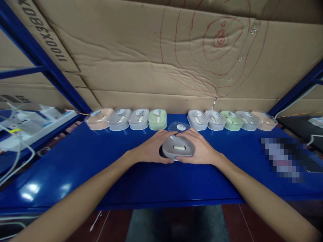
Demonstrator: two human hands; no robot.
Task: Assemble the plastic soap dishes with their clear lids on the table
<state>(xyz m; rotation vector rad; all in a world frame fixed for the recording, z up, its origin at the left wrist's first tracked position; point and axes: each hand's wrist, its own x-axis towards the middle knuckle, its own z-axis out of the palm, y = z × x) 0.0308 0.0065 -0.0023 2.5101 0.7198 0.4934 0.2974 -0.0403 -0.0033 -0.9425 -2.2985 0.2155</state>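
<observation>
And we're gripping the grey box (pixel 180 142), left hand (pixel 151 148) at its nine o'clock, right hand (pixel 203 148) at three, over the blue table (pixel 176 185); a clear lid (pixel 180 127) is sitting at twelve.

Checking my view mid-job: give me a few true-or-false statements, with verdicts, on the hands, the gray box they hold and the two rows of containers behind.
1. The left hand and the right hand are both on the gray box. True.
2. The clear cover sits on top of the gray box. False: it is off the box, on its far side.
3. The left row has four containers. True.
4. The green container in the right row stands at the far right end. False: it is in the middle; a peach container ends that row.
5. A white bar shows on the gray box. True.
</observation>
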